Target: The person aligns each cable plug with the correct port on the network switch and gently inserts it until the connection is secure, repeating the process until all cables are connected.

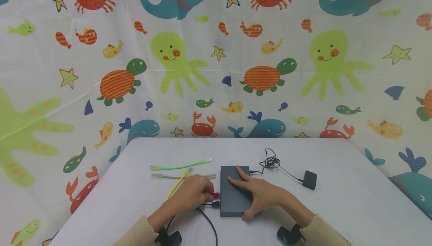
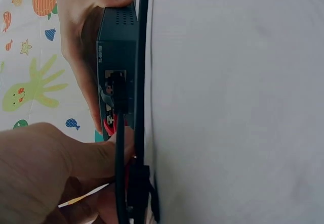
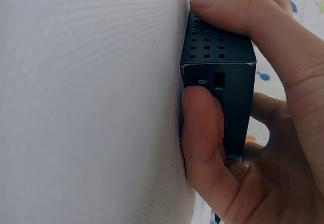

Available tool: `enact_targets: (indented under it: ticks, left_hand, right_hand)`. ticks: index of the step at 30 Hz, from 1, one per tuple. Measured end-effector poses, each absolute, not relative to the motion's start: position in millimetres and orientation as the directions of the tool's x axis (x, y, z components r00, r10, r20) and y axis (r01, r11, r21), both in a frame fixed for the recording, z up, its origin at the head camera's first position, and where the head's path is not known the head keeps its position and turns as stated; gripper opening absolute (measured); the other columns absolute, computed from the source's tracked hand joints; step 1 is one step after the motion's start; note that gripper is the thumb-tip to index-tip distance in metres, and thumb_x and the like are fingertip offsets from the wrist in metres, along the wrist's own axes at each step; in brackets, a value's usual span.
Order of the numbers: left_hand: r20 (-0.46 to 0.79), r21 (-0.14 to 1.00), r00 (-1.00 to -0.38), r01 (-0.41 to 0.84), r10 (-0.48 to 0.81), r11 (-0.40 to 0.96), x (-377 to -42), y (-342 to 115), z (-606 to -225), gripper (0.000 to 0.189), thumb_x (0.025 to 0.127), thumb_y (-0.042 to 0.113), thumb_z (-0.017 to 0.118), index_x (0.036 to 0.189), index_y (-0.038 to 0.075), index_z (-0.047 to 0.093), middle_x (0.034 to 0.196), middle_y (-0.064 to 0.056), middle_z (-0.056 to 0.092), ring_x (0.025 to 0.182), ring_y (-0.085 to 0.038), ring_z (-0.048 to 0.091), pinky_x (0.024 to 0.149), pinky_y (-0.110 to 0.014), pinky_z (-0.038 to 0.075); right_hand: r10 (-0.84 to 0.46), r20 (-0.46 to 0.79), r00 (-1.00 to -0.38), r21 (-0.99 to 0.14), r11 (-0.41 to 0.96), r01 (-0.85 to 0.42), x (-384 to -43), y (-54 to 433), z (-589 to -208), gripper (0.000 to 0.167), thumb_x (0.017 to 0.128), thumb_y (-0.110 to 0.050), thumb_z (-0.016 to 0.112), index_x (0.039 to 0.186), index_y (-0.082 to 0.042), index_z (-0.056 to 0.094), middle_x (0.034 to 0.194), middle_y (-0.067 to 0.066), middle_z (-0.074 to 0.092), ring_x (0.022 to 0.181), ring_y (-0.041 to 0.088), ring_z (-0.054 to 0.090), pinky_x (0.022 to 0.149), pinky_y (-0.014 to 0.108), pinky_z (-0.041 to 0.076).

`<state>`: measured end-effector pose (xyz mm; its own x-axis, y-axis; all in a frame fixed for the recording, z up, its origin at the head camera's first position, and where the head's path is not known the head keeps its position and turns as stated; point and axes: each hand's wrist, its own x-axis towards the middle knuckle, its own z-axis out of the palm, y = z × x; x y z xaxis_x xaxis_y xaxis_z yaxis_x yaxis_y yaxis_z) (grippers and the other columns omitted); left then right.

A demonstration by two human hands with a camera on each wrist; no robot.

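Red plug [image 1: 215, 195] at the left face of the dark box [image 1: 231, 197].
The left hand [image 1: 194, 192] pinches the red plug, which lies just left of the box and crosswise to its long axis; that axis runs away from the person across the counter [image 1: 351, 216]. Seating of the plug cannot be confirmed. The left hand is nearer the box's left face; the right hand [image 1: 263, 192] grips the box from its right, some fingers over the top. A black plug [image 1: 216, 204] stands at the box's left face, toward its near end.
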<state>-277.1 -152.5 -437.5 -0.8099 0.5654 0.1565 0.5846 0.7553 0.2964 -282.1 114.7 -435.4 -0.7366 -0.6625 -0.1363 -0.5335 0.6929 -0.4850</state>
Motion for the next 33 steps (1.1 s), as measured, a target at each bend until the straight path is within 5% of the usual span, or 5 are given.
enact_targets:
  ticks: [4,33]
  left_hand:
    - [0.16,0.287,-0.812,0.583,0.562,0.76,-277.3,-153.1,-438.1,0.007,0.081,0.023,0.077,0.088,0.022,0.075,0.075,0.018,0.065,0.07,0.002,0.053,0.071,-0.023,0.048]
    - [0.185,0.311,-0.798,0.601,0.573,0.737,-275.4,-151.5,-437.5,0.006,0.081,0.019,0.076,0.087,0.02,0.075,0.075,0.016,0.066,0.067,0.002,0.052,0.068,-0.021,0.047]
  right_hand:
    - [-0.666,-0.13,-0.734,-0.487,0.688,-0.538,-282.3,114.6,-435.6,0.105,0.064,-0.054,0.082,0.151,-0.039,0.026,0.165,0.007,-0.001,0.141,0.037,0.034,0.104,0.057,0.039]
    - [-0.676,-0.131,-0.725,-0.511,0.673,-0.535,-284.5,116.4,-437.4,0.106,0.063,-0.057,0.082,0.151,-0.04,0.025,0.165,0.005,-0.003,0.142,0.034,0.032,0.106,0.056,0.038]
